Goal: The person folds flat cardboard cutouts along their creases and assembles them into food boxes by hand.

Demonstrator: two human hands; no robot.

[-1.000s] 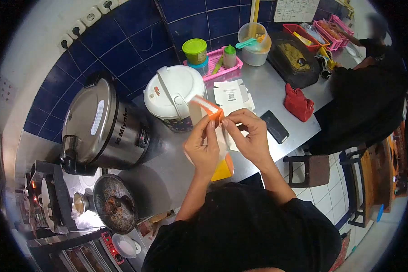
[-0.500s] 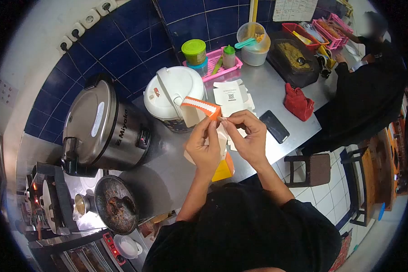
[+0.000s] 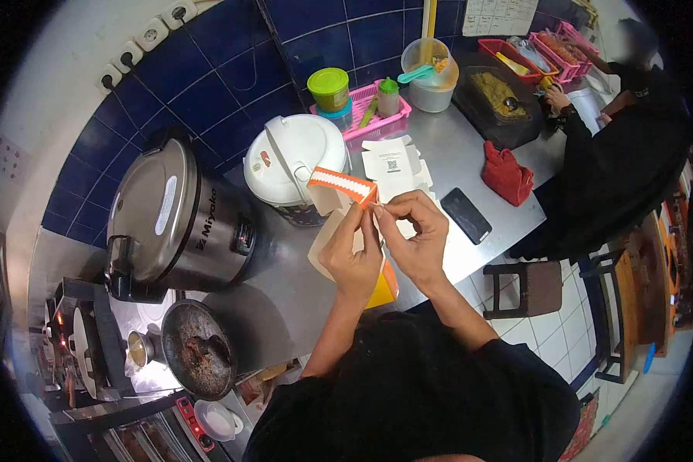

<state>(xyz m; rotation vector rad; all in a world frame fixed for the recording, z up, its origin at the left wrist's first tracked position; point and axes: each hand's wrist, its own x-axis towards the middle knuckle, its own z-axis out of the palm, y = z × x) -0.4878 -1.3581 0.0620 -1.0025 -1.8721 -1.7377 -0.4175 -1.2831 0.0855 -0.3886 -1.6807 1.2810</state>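
An orange and white cardboard food box (image 3: 343, 184), partly folded, is held up over the steel counter. My left hand (image 3: 353, 252) pinches the box near its orange corner from the left. At the same corner, the thumb and fingers of my right hand (image 3: 414, 237) are closed on the box's edge; the fingertips partly hide the fold. Below my hands, a yellow and orange piece of cardboard (image 3: 383, 289) shows, partly covered by them. Behind the box lies an opened-out white carton (image 3: 390, 160) with a printed code.
A white-lidded container (image 3: 285, 150) and a large rice cooker (image 3: 181, 219) stand to the left. Right of my hands lie a phone (image 3: 466, 215) and a red mitt (image 3: 507, 174). A stone mortar (image 3: 185, 346) sits front left. A co-worker (image 3: 631, 154) stands at the right.
My hands have shifted slightly at the box's corner, and my left hand has turned a little. The co-worker's hand has moved up towards the red tray.
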